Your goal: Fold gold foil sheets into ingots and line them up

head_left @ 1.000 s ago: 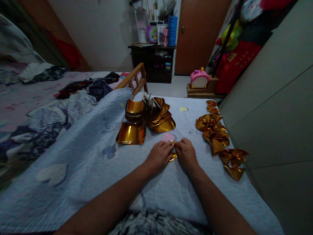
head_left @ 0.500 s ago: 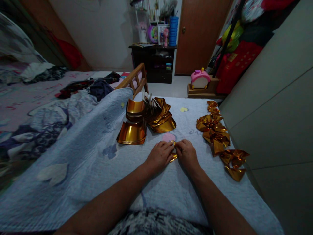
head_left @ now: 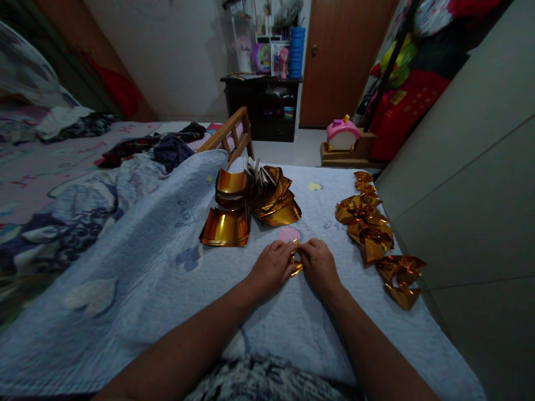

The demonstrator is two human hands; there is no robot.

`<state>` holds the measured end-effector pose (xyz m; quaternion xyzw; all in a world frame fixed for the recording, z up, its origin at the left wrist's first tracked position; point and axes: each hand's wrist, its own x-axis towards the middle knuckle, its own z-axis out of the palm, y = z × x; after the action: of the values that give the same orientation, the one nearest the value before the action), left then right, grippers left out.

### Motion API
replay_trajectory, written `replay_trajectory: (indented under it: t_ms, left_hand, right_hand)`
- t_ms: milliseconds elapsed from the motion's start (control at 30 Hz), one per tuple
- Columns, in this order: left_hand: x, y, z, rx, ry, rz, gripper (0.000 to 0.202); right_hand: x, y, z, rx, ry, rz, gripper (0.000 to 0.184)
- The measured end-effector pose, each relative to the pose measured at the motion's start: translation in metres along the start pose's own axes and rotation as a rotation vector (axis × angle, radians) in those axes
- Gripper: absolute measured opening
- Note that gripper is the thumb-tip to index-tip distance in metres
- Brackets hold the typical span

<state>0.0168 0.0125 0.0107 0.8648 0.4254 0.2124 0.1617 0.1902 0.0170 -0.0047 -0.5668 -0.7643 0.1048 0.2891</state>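
Between my two hands, a small piece of gold foil paper shows folded edges; most of it is hidden under my fingers. My left hand grips its left side with curled fingers. On the other side, my right hand pinches the foil's right edge. Beyond my hands lie fanned stacks of gold foil sheets, the nearest one left of centre. To the right, a row of folded gold foil pieces runs along the bed's edge.
A pale blue quilt with heart shapes covers the surface under my hands. At the far left end stands a wooden rail. A light cabinet borders the right side. A pink toy case sits beyond the bed.
My fingers have shifted only slightly on the foil, with the right hand moving a little left. The stacks and the folded pieces stay where they were.
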Motion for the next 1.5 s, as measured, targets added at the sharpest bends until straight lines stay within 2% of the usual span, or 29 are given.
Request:
replay_trajectory:
  t_ms: [367,567,800,1000,1300,1500]
  left_hand:
    - [-0.001,0.000,0.001,-0.030,0.002,-0.020,0.053]
    - [0.000,0.000,0.001,-0.002,-0.009,-0.017,0.055]
    - [0.000,-0.002,0.000,0.081,-0.024,0.058,0.042]
    - [0.000,0.000,0.000,0.127,-0.026,0.068,0.041]
    - [0.000,-0.001,0.001,0.141,-0.026,0.068,0.034]
    - [0.001,0.000,0.001,0.134,-0.007,0.087,0.035]
  right_hand:
    - [-0.001,0.001,0.000,-0.001,-0.027,-0.013,0.026]
    - [-0.001,-0.001,-0.001,0.096,0.014,0.059,0.027]
    - [-0.001,-0.003,-0.002,0.090,0.015,0.076,0.025]
    - [-0.001,-0.003,-0.002,0.108,0.028,0.087,0.026]
    - [-0.003,-0.002,-0.009,0.169,0.030,0.054,0.021]
    - [-0.006,-0.003,-0.015,0.196,0.051,-0.005,0.029]
